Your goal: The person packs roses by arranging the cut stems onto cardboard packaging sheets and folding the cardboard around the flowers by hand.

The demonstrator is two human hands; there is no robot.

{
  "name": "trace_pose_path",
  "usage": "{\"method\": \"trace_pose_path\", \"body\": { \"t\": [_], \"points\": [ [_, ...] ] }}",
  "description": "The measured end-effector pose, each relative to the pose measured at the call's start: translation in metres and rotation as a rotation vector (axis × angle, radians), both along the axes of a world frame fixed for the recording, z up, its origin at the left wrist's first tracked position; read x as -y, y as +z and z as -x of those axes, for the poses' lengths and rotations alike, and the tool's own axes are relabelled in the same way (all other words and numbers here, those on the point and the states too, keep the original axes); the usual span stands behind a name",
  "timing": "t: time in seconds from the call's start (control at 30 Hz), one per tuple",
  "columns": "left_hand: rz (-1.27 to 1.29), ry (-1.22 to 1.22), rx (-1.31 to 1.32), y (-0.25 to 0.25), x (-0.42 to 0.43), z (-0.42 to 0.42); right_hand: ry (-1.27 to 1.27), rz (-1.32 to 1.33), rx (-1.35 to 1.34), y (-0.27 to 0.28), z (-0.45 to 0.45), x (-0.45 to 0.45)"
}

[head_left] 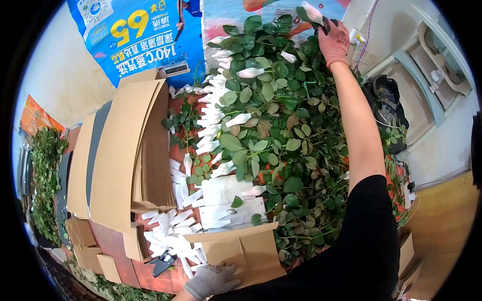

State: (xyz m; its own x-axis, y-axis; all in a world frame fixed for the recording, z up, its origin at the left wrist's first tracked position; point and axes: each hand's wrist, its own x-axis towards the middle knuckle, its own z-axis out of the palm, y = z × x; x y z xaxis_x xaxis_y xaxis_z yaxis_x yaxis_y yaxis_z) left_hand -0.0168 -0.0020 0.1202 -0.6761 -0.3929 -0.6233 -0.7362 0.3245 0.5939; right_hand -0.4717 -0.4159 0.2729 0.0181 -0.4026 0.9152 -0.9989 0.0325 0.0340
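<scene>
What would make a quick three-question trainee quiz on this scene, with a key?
1. True or false: the black tool lies in the left hand.
2. Choose one: the glove on the right hand is mainly A) blue, B) pinkish red, C) green.
3. What is in the right hand's grip?

Key: 1. False; it lies beside the loose white pieces. 2. B. 3. A flower with a white-covered bud.
</scene>
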Motion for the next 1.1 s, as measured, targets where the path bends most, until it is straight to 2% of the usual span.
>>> {"method": "trace_pose_path", "body": {
  "t": [0.07,0.13,0.17,0.23,0.27,0.33,0.43,0.47,0.53,0.6,0.67,0.7,0.73,0.77,0.8,0.87,0.97,1.1],
  "points": [
    [-0.002,-0.001,0.009,-0.001,-0.003,-0.001,-0.04,-0.107,-0.265,-0.005,-0.021,0.012],
    [0.098,0.01,-0.022,-0.004,-0.005,0.0,-0.043,-0.493,-0.589,-0.02,-0.065,0.002],
    [0.095,0.009,-0.021,-0.006,-0.006,0.001,0.027,-0.745,-0.605,-0.039,-0.077,0.006],
    [0.123,0.016,-0.069,-0.008,-0.007,-0.001,0.213,-0.493,-0.578,-0.127,-0.06,0.034],
    [0.115,0.029,-0.057,-0.005,-0.008,0.0,0.099,-0.705,-0.51,-0.134,-0.07,0.029],
    [0.045,0.012,0.046,0.0,-0.004,0.004,-0.068,-0.844,-0.356,-0.151,-0.07,0.039],
    [0.056,0.076,-0.004,-0.004,-0.008,0.001,-0.19,-0.684,-0.271,-0.131,-0.07,0.045],
    [0.08,0.098,-0.031,-0.005,-0.01,0.002,-0.186,-0.731,-0.121,-0.121,-0.074,0.046],
    [0.102,0.111,-0.052,-0.005,-0.011,0.003,-0.099,-0.86,-0.084,-0.101,-0.084,0.047],
    [0.132,0.129,-0.08,-0.004,-0.009,0.005,-0.072,-0.738,-0.318,-0.115,-0.097,0.025],
    [0.17,0.087,-0.072,-0.002,-0.008,0.004,-0.175,-0.703,-0.53,-0.138,-0.112,-0.013],
    [0.158,0.104,-0.073,-0.001,-0.009,0.003,0.049,-0.625,-0.391,-0.14,-0.122,-0.038],
    [0.132,0.096,-0.07,-0.001,-0.007,0.003,0.129,-0.881,-0.357,-0.108,-0.153,-0.071],
    [0.108,0.08,-0.065,-0.002,-0.007,0.003,0.329,-0.67,-0.528,-0.156,-0.137,-0.067],
    [0.099,0.08,-0.063,-0.004,-0.01,0.002,0.413,-1.024,-0.516,-0.14,-0.156,-0.084],
    [0.136,0.069,-0.08,-0.009,-0.011,0.001,0.418,-1.145,-0.431,-0.173,-0.157,-0.082],
    [0.228,0.131,-0.143,-0.012,-0.016,0.001,0.282,-1.025,-0.394,-0.183,-0.149,-0.065],
    [0.152,0.036,-0.05,-0.008,-0.009,0.001,0.3,-1.144,-0.4,-0.2,-0.145,-0.037]
  ]
}}
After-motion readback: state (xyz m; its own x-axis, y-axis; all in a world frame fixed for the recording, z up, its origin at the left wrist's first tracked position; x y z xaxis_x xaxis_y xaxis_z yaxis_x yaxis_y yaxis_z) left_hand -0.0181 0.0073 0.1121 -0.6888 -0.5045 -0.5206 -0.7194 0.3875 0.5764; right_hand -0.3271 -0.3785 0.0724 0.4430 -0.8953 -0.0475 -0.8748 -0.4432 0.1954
